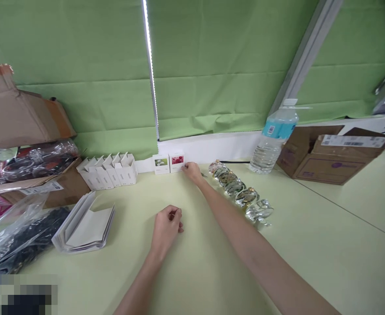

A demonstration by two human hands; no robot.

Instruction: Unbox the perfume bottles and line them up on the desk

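Note:
My right hand [192, 172] reaches to the back of the table, its fingers pinched at the right edge of a small white box [177, 168] with a red picture. Touching that box on its left stands a similar white box [161, 169] with a green-and-white picture. My left hand [169, 221] hovers nearer to me over the table, fingers curled together, with nothing visible in them. Right of my right hand, a row of clear-wrapped shiny packets [235, 187] runs diagonally toward me.
Open-topped white boxes [109, 173] stand in a row at back left, with flattened white cartons [85, 225] in front. Cardboard boxes [25, 109] and a bagged black item [28, 236] lie far left. A water bottle [271, 140] and an open carton [330, 159] stand right.

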